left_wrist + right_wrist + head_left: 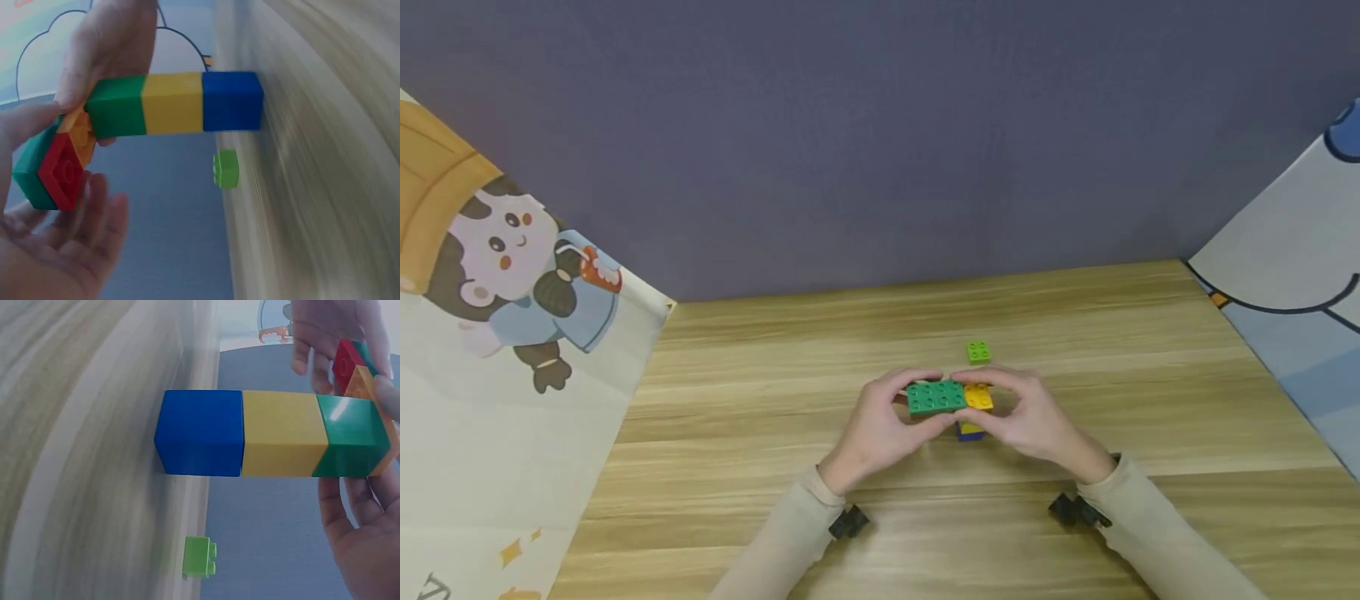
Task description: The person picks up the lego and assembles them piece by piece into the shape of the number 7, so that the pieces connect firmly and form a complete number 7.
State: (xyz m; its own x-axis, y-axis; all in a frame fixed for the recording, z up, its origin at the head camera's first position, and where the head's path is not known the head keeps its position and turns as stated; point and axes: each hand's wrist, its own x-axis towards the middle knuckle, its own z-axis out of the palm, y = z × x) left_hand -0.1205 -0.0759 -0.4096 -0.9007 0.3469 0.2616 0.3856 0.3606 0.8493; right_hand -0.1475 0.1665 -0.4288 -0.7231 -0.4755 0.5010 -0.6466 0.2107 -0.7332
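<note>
A tower of a blue brick (232, 101), a yellow brick (173, 103) and a green brick (117, 106) stands upright on the table. Across its top lies an orange brick (979, 396), which reaches out to the left. A long green brick (936, 397) sits at that outer end, with a red brick (61, 169) beneath it, overhanging the table. My left hand (880, 429) pinches the long green brick between thumb and fingers. With my right hand (1041, 417) I pinch the orange brick from front and back at the tower's top.
Behind the tower a small lime-green brick (978, 352) lies on the wooden table (760, 500). A dark partition (880, 167) rises along the back edge. Printed panels stand at the left and right sides.
</note>
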